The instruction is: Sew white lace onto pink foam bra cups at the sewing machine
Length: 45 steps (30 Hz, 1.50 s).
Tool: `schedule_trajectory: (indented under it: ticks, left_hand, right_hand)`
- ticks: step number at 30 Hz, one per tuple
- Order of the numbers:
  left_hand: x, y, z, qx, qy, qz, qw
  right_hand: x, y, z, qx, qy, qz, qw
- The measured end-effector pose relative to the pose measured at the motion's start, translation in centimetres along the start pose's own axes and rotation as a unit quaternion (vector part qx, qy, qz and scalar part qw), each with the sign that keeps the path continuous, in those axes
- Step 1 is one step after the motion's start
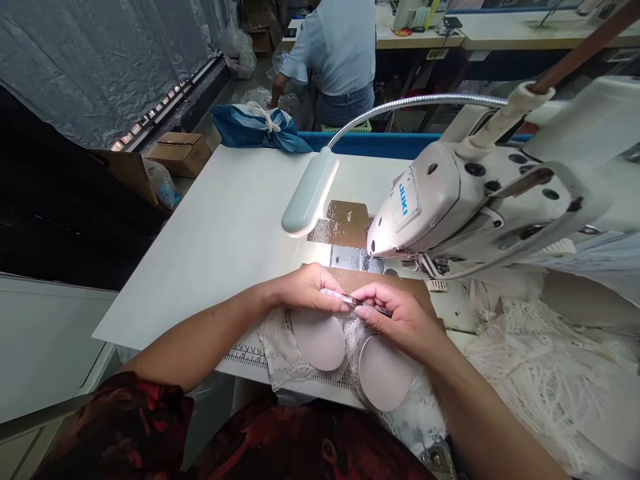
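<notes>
Working at a white bench [215, 220], angled away to the left and filling most of the middle of the view. On the right side of it, looming over the surface, a white sewing machine [435, 187] with blue JUKI lettering on the front. To the right of the right forearm, heaped close by, a tangled pile of white lace [540, 373]. At the front edge of the bench, directly below both hands, a white lace garment [352, 343] with two smooth pale pink cups [320, 339], spread side by side. Just beyond, partly covered by the hands, a brown sheet [410, 290]. At the far edge, a tied blue bag [260, 128]. Nearer in, hanging from a curved metal neck and lit along one side, a lamp head [310, 193]. Behind the needle area, a smaller brown piece [347, 223]. Along the front edge, partly under the lace, a ruler scale [247, 355].

Holding with the left hand [315, 290], thumb and fingers closed in a pinch, the pale end of a slim item [373, 309]; pinching with the right hand [393, 313], likewise closed, the dark end. Cannot tell whether one piece or two.
</notes>
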<state>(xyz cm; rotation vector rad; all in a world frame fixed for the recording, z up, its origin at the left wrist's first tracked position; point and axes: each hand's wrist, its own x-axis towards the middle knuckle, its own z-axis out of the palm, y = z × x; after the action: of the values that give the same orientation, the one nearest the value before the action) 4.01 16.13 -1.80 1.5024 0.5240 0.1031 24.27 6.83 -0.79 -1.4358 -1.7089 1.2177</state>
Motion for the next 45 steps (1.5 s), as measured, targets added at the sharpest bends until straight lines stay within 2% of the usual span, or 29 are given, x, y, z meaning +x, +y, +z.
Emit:
schedule_trajectory:
  ticks: [6,10,12,14,16,18,21,22,27,31,35,40,45]
  left_hand:
    - [0.0,0.0,0.0,-0.005,-0.002,-0.011,1.0]
    - [0.3,-0.3,0.2,-0.004,0.013,-0.004,1.0]
    - [0.2,-0.1,0.1,0.019,-0.002,0.016,1.0]
    - [-0.3,0.5,-0.4,0.071,-0.042,0.029,0.996]
    - [-1.1,1.2,-1.3,0.138,-0.085,0.013,0.987]
    - [-1.9,1.8,-2.4,0.189,-0.096,-0.017,0.977]
    - [-2.8,2.2,-3.4,0.185,-0.048,-0.027,0.981]
    - [-3.0,2.2,-3.5,0.166,-0.03,-0.019,0.985]
    - [-2.7,2.2,-2.5,0.101,0.001,0.01,0.995]
    - [-2.2,2.0,-1.3,0.11,0.045,0.021,0.993]
    - [-1.6,1.6,-0.5,0.112,0.08,0.03,0.99]
    - [-1.1,1.2,0.0,0.055,0.072,0.017,0.996]
    - [-1.0,1.1,0.1,0.018,0.063,0.015,0.998]
  right_hand:
    - [0.0,0.1,0.6,-0.02,0.03,0.002,0.999]
    - [0.2,0.2,1.2,0.055,0.08,0.032,0.995]
    - [0.3,0.0,1.4,0.081,0.053,0.046,0.994]
    - [0.4,-0.2,1.3,0.049,0.016,0.057,0.997]
    - [0.3,-0.3,0.9,-0.009,0.017,0.067,0.998]
    - [0.1,-0.2,0.5,-0.038,0.001,0.067,0.997]
    - [-0.1,0.0,0.2,-0.019,-0.084,0.051,0.995]
    - [0.0,0.0,0.2,-0.005,-0.089,0.053,0.995]
    - [0.3,-0.3,1.1,0.047,0.039,0.072,0.996]
    - [0.2,-0.5,1.5,-0.002,0.035,0.055,0.998]
    - [-0.2,-0.2,1.5,0.003,0.052,0.04,0.998]
    - [-0.3,0.2,1.7,0.026,0.067,0.027,0.997]
    - [-0.5,0.7,1.3,0.13,0.078,0.028,0.988]
